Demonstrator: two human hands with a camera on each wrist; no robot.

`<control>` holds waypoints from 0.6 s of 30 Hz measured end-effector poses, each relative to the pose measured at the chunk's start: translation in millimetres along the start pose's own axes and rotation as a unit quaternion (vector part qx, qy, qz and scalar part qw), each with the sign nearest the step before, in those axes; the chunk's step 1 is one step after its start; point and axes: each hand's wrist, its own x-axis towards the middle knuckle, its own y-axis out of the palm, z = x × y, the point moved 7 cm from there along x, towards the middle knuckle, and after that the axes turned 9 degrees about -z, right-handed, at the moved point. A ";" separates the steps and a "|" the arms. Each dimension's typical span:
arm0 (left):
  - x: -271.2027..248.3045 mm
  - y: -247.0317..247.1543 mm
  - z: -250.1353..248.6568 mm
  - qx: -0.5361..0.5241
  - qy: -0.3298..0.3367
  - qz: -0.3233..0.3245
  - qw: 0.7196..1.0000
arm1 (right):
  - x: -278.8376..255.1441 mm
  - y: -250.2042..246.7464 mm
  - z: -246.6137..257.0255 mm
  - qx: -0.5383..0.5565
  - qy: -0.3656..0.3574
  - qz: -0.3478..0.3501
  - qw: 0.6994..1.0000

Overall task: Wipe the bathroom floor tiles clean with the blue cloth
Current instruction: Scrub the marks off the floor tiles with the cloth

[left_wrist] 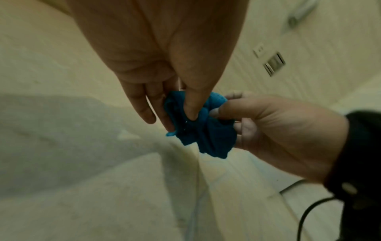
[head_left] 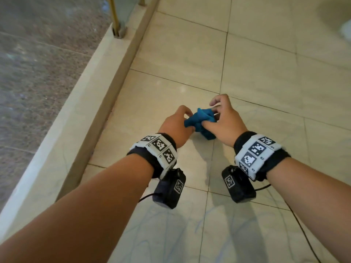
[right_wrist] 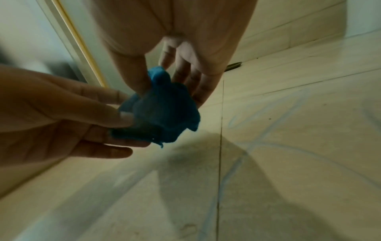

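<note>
From the head view, the left hand (head_left: 175,124) and right hand (head_left: 223,120) pinch the bunched blue cloth (head_left: 199,122) between them, above the floor tiles (head_left: 256,76) — preparation, seemingly, not yet wiping. The left-wrist view shows thumb and fingers clamping it. The right-wrist view shows faint blue streaks on the tiles; next the cloth likely needs spreading and pressing down.

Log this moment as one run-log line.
left hand: pinches blue cloth | right hand: pinches blue cloth | cloth: bunched, above floor tiles | wiping: not underway
</note>
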 end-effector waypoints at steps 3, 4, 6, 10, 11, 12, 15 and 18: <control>0.3 7.0 -14.3 -0.075 -0.001 -0.015 0.997 | -6.5 -22.3 5.1 0.069 0.013 -0.049 0.996; 0.6 11.6 -21.2 -0.084 0.006 -0.010 0.996 | -10.0 -25.9 5.1 0.084 0.018 -0.046 0.995; -1.6 26.4 -35.7 -0.082 0.022 0.031 0.996 | -18.3 -30.1 0.5 0.076 0.020 -0.032 0.996; -6.6 48.5 -42.9 -0.017 0.027 0.105 0.994 | -18.6 -48.2 -23.9 -0.073 -0.002 -0.044 0.996; -6.1 47.2 -38.4 0.058 0.034 0.098 0.993 | -15.0 -52.9 -30.2 -0.095 -0.004 -0.057 0.994; -5.4 44.6 -31.9 0.147 0.040 0.088 0.984 | -10.8 -56.5 -35.0 -0.099 -0.008 -0.076 0.992; -8.4 38.5 -8.4 0.334 0.032 0.097 0.937 | -3.8 -38.7 -42.0 -0.090 -0.005 -0.042 0.995; -13.9 36.7 5.7 0.383 0.017 0.118 0.916 | -24.5 22.3 -44.1 -0.206 -0.078 0.166 0.961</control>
